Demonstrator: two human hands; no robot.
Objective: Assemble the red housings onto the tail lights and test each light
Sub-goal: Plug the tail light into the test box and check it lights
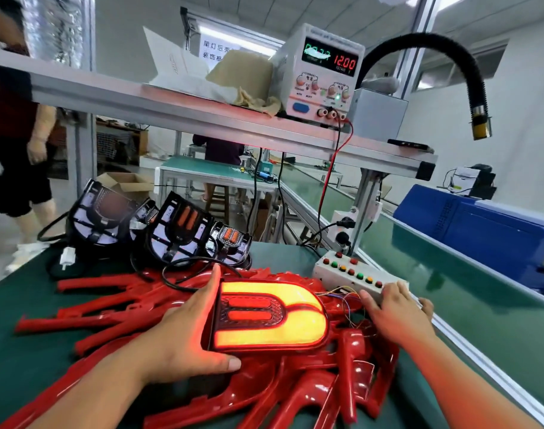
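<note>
**Lit tail light held on a crowded heap**

Your left hand (177, 332) had its grip clamped on the flat end of the glowing tail light (270, 317), which lay atop the red housings (116, 308) heaped across the tabletop (23, 360). Your right hand (394, 311) lay over the near end of the button box (351, 270); whether that grip clasped it or only pressed, I cannot tell. Two bare lamp units (184, 230) and looped black cable (184, 267) crowded the far side. Thin wires (345, 301) ran between light and box. A rail (468, 345) edged your right, and the housings ran off the bottom of the view.

the power supply (321, 77) display reads 12.00 in red; other labels illegible.
</note>
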